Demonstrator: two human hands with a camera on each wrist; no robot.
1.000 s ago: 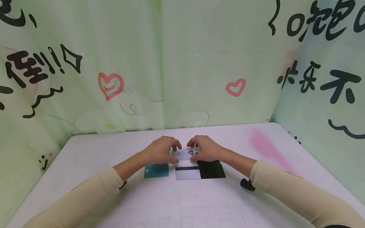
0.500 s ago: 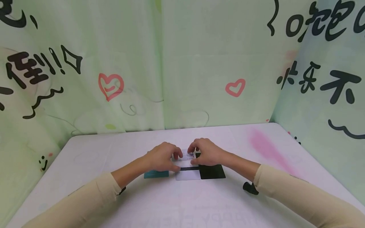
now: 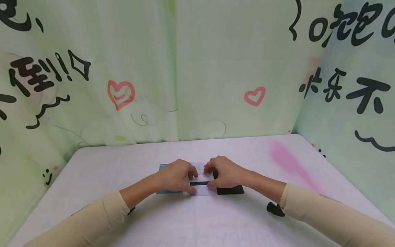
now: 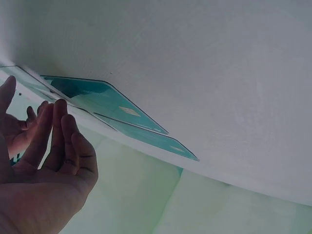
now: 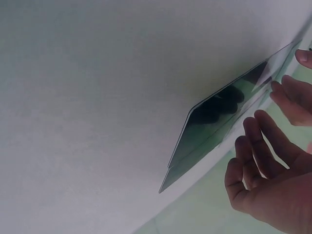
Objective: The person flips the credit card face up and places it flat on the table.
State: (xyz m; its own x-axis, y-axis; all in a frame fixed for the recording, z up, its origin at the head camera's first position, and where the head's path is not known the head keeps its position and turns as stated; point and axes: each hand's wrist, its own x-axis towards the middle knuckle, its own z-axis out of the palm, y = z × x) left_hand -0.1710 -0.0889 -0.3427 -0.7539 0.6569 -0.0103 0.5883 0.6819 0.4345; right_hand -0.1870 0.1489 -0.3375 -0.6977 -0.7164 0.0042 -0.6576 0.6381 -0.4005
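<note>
My left hand (image 3: 179, 175) hovers low over teal cards (image 3: 169, 192), its fingers loosely bent and thumb toward the middle. My right hand (image 3: 228, 171) mirrors it over glossy black cards (image 3: 230, 190). Both sets of fingertips hang above white cards in the middle, the nearest of which has a dark stripe (image 3: 199, 183). The left wrist view shows a gap between the fingers and a teal card (image 4: 117, 105) with a chip. In the right wrist view the curved fingers stand apart from a dark reflective card (image 5: 195, 131). Neither hand grips anything; the hands partly cover the cards.
A white cloth (image 3: 172, 219) covers the table, with a pink smear (image 3: 290, 161) at the right. Behind it hangs a pale green printed curtain (image 3: 210, 68). A black device (image 3: 275, 209) sits under the right sleeve.
Both hands have moved toward me, from above the far row of cards to nearer the front row. The cards lie where they were.
</note>
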